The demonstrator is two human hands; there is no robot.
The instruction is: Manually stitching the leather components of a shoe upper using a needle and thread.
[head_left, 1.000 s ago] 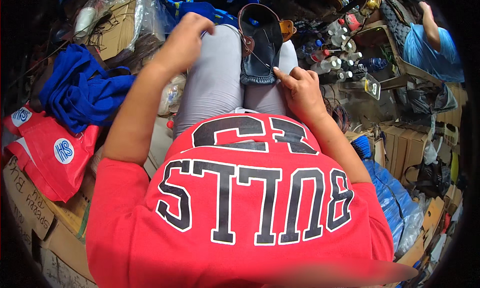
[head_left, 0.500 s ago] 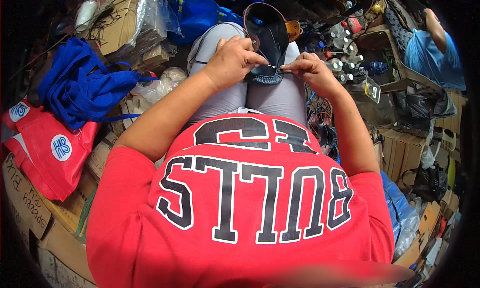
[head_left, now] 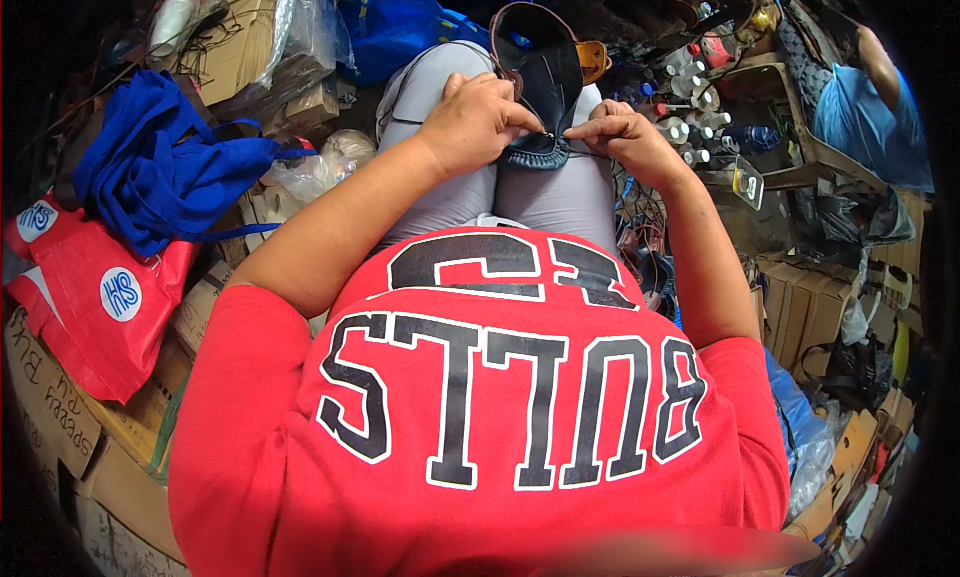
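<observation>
A dark blue-black leather shoe (head_left: 550,89) with a brown collar rests between my knees, its gathered, pleated toe toward me. My left hand (head_left: 482,125) is closed in a pinch at the left side of the toe seam, fingertips close to a small shiny spot on the seam. From the right, my right hand (head_left: 628,145) pinches too, its fingertips at the opposite edge of the toe. A thin pale sliver shows between the two hands. What each set of fingertips holds is too small to name.
My grey-trousered legs (head_left: 440,192) support the shoe. On the left lie a blue cloth bag (head_left: 160,167), a red bag (head_left: 100,317) and cardboard boxes (head_left: 60,417). Several plastic bottles (head_left: 690,127) stand at the right. Another person's blue garment (head_left: 865,127) shows at the far right.
My left fingertips have shifted slightly right and down along the toe seam. The shiny sliver between the hands shows less. The right hand stays nearly in place, still pinching.
</observation>
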